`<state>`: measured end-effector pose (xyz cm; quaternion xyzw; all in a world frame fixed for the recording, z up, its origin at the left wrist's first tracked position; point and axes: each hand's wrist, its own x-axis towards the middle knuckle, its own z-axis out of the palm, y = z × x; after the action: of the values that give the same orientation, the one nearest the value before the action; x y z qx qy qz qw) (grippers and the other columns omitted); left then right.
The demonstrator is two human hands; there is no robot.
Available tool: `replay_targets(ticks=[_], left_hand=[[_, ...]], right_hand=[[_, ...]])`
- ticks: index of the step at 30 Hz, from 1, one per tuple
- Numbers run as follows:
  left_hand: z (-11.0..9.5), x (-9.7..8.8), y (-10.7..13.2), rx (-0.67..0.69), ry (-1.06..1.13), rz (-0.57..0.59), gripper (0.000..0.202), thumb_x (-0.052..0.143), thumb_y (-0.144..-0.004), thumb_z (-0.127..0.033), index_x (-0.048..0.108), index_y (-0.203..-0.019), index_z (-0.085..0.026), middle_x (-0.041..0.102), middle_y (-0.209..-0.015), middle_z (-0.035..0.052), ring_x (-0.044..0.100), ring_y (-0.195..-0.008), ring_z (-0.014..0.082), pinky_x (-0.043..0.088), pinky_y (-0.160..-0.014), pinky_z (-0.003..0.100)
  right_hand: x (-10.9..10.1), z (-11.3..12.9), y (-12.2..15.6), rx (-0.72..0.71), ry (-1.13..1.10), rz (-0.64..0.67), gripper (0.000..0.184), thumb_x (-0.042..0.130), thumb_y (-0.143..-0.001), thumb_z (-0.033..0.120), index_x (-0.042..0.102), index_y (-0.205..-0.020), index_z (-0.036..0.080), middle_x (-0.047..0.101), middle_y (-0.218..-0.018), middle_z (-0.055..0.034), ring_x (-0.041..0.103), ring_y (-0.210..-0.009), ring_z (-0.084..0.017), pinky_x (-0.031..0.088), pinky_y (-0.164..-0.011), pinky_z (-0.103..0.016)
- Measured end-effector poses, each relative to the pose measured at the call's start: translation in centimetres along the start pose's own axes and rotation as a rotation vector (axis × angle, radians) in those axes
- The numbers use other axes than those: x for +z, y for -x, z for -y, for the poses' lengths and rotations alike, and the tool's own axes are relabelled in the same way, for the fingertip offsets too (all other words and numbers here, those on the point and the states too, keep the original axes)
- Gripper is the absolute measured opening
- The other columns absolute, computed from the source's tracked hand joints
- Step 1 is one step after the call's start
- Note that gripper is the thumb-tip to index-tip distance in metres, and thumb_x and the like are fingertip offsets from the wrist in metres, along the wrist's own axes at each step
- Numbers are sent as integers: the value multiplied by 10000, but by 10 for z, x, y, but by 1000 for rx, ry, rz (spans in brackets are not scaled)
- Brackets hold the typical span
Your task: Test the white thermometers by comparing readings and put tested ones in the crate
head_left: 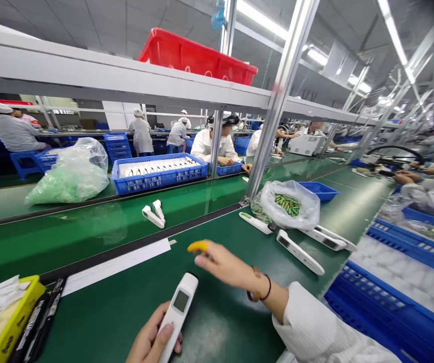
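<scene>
My left hand is wrapped round a white infrared thermometer with a small grey screen, tilted up over the green bench. Just above and to the right of it, my right hand hovers with its fingers stretched out and nothing in them; a yellow finger cot covers one fingertip. More white thermometers lie to the right: one with a green screen, another with a dark screen, and others beside a bag. Two white thermometers rest on the green conveyor belt ahead.
A plastic bag of green batteries stands by a metal post and a small blue tray. Blue crates line the right edge. A yellow box, black markers and a paper strip lie left. Co-workers sit across the belt.
</scene>
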<state>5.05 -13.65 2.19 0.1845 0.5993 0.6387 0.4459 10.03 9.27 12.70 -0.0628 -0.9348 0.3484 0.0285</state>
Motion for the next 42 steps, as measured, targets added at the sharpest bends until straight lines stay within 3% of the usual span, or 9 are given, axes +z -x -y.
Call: replay_targets(ticks=[3,6,9,20,24,28,32,37,42], left_hand=[[-4,-2,0,52,66,-27,608,546,-787,-646,406,-1202,-224,611,-787,18,572,-695,174,451,-704,272],[-10,-2,3,123,116,-35,458,524,-829,-594,417,-1085,-229,594,-820,14,543,-657,151,454,-668,269],[-17,0,8,131,157,-68,464,559,-818,-569,389,-1097,-239,584,-854,6,535,-647,144,465,-655,272],[-28,4,11,196,181,-158,572,630,-761,-579,414,-1139,-208,615,-873,26,560,-652,145,504,-643,278],[-29,4,11,185,168,-178,596,645,-749,-577,440,-1138,-174,633,-986,81,577,-670,150,509,-629,288],[-28,1,10,223,148,-219,563,627,-783,-546,445,-1173,-182,615,-1074,91,591,-737,152,517,-653,282],[-29,-1,11,244,157,-241,528,606,-817,-504,446,-1212,-192,626,-1011,72,589,-715,142,521,-662,281],[-32,2,11,298,221,-249,662,593,-845,-446,274,-1387,-240,612,-1006,73,593,-704,144,522,-615,273],[-32,6,12,302,223,-258,719,538,-890,-401,114,-1467,-329,599,-978,49,588,-678,130,512,-595,257]], right_hand=[[-38,-42,-2,334,588,-342,253,484,-936,256,620,-1109,130,577,-1143,-161,547,-1079,-257,414,-940,-377],[-76,-85,3,560,687,-473,206,537,-861,106,632,-1014,4,535,-1143,-303,488,-1137,-403,356,-927,-535],[-96,-118,15,680,680,-527,152,643,-784,89,653,-911,5,567,-1090,-308,509,-1100,-428,341,-899,-562],[-109,-136,19,508,87,-734,242,775,-553,248,561,-624,161,604,-712,-86,575,-894,-331,419,-860,-463],[-89,-115,8,367,-366,-799,267,650,-686,401,545,-795,181,597,-754,-42,592,-796,-236,495,-747,-359],[-39,-81,-9,329,-835,-643,354,432,-848,526,515,-805,185,555,-672,-27,553,-557,-161,509,-563,-326],[17,-44,-24,284,-1157,-396,278,670,-758,416,546,-783,168,564,-670,-23,576,-603,-145,526,-616,-301],[69,-11,-23,212,-1384,-204,388,782,-679,421,556,-867,167,608,-771,-6,588,-620,-104,509,-608,-231],[85,-1,-7,117,-1340,48,416,676,-768,542,497,-866,180,594,-704,21,545,-481,-86,446,-462,-213]])
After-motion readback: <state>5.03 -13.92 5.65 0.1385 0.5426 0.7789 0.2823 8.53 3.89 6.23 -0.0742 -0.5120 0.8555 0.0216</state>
